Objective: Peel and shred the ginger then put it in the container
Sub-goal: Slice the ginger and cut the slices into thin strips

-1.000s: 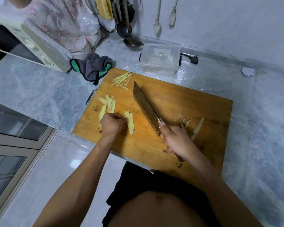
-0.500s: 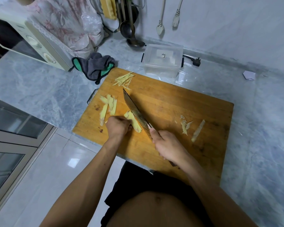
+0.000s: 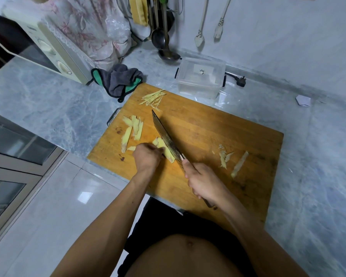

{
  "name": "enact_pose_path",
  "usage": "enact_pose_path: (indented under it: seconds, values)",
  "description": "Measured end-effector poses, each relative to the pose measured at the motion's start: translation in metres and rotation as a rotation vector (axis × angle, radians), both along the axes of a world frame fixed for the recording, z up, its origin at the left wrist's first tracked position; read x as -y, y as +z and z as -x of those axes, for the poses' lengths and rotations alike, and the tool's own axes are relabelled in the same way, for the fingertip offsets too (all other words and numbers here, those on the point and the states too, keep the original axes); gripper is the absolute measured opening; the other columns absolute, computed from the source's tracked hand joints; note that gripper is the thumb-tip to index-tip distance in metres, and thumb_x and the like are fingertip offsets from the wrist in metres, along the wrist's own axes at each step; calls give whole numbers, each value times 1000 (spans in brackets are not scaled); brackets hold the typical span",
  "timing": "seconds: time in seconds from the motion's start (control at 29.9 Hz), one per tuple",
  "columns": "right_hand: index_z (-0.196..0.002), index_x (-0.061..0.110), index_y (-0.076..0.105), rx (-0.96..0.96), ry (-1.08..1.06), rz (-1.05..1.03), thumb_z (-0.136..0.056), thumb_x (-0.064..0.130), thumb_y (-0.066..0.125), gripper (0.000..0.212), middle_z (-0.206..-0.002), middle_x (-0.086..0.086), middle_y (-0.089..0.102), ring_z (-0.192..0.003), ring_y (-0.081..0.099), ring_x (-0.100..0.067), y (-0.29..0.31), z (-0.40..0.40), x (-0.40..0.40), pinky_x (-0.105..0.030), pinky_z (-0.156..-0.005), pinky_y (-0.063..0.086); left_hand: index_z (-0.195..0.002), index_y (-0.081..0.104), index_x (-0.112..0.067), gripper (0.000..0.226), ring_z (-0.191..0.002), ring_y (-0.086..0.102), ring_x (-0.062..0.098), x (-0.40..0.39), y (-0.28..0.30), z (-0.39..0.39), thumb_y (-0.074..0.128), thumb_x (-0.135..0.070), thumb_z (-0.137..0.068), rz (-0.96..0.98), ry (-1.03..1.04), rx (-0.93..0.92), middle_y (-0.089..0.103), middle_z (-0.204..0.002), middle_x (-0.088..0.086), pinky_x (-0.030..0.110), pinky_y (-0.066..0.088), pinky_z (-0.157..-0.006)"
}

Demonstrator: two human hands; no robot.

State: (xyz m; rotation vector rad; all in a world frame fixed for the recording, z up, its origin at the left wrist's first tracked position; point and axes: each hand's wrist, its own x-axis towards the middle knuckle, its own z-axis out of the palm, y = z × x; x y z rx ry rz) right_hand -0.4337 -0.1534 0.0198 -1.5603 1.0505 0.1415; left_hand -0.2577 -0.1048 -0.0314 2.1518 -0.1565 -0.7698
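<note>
On the grey marble worktop (image 3: 48, 100) your wooden cutting board (image 3: 218, 136) carries everything, and the clear container (image 3: 200, 78) sits just beyond its far edge at 12 o'clock, with no ginger visible in it. The real change is the knife (image 3: 166, 136): a second ago it lay out toward the middle of the board, apart from your work, and now you have swung it in so the blade rests against the stack of ginger slices (image 3: 164, 148) at the board's 9 o'clock side. Your right hand (image 3: 204, 180) is wrapped round the handle, forefinger up near the blade. Your left hand (image 3: 148, 156) has stayed put, fingers curled down on the stack, pinning it. That reads as the start of another round of shredding. A small pile of finished shreds (image 3: 153, 97) waits at 11 o'clock, more uncut slices (image 3: 133, 127) lie just left of the blade, and peel scraps (image 3: 231, 159) sit well apart at 3 o'clock.
</note>
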Motion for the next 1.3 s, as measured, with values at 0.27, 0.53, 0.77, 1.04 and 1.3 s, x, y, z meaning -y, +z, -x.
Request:
enact_pose_path:
  seconds: [0.27, 0.53, 0.77, 1.04, 1.3]
  values:
    - [-82, 16, 54, 10, -13, -67, -101, 60, 35, 51, -59, 5, 48, -42, 45, -8, 0, 3, 10, -25, -46, 40, -67, 55, -19, 32, -76, 70, 28, 0, -4, 7, 86, -26, -75, -50, -60, 140, 71, -76, 11, 38, 57, -74]
    - [-79, 12, 57, -14, 20, 62, -103, 56, 30, 57, -59, -2, 53, -41, 48, -10, 8, 11, 18, -28, -50, 41, -116, 64, -12, 32, -96, 65, 23, -24, -5, 7, 70, -27, -89, 20, -337, 419, 67, -107, 5, 28, 52, -87]
    - [-86, 7, 62, -44, 134, 133, -105, 53, 27, 61, -72, -3, 57, -65, 57, -16, 9, 9, 17, -36, -67, 49, -116, 73, -15, 24, -116, 56, 28, -37, -23, 1, 61, -14, -95, -9, -628, 625, 55, -131, 13, 16, 34, -97]
    - [-83, 10, 60, -67, 159, 94, -102, 58, 30, 60, -66, -1, 54, -51, 50, -11, 7, 7, 16, -28, -54, 40, -114, 74, -15, 26, -120, 55, 30, -39, -31, 6, 61, -7, -94, 36, -638, 653, 53, -135, 15, 23, 42, -99]
    - [-66, 15, 50, -60, 269, 357, -104, 54, 24, 61, -64, -4, 54, -62, 58, -21, 16, 0, 11, -40, -63, 49, -108, 73, -5, 27, -115, 61, 32, -39, -37, -9, 70, 2, -82, 79, -889, 970, 67, -118, 12, 40, 59, -71]
